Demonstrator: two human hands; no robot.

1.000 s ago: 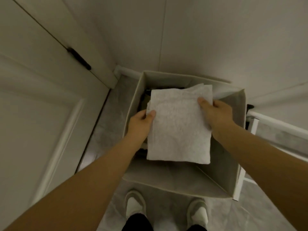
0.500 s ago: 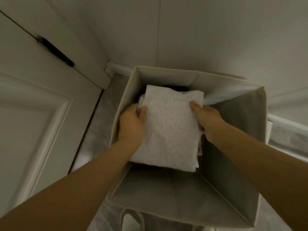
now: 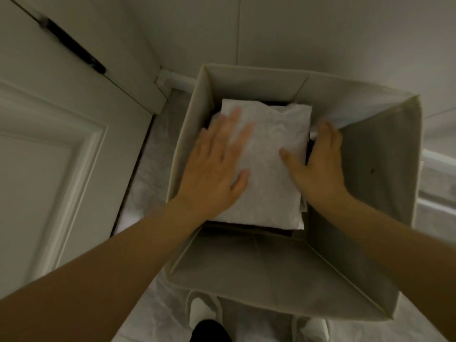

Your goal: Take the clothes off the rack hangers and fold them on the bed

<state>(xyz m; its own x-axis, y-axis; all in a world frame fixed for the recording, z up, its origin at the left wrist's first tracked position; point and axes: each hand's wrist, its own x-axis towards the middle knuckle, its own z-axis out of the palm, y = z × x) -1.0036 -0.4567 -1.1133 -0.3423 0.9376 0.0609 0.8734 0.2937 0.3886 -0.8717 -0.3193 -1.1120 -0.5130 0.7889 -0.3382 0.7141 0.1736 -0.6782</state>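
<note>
1. Both hands have let go of the folded white garment (image 3: 269, 164), which half a second ago was pinched at its sides above the fabric storage box (image 3: 377, 169); it now lies inside the box on a stack of other folded items, dark edges showing beneath it.
2. Judged from this, the piece is folded and stowed, so the step in hand is settling it flat before returning to the rack for more clothes.
3. At far left stands a white panelled door (image 3: 54, 169) with a dark hinge (image 3: 74, 49); its surface looks smooth and hard.
4. Left hand (image 3: 217, 166) rests palm down on the garment's left half, fingers (image 3: 232, 124) spread apart and flat, gripping nothing.
5. Garment itself is a soft rectangle with a finely crinkled, matte weave.
6. Right hand (image 3: 318, 166) sits at the garment's right edge, thumb on the cloth, fingers loosely parted beside the box's right wall, which is thin, stiffened, beige and slightly bowed.
7. Pale marbled floor (image 3: 145, 193) shows around the box.
</note>
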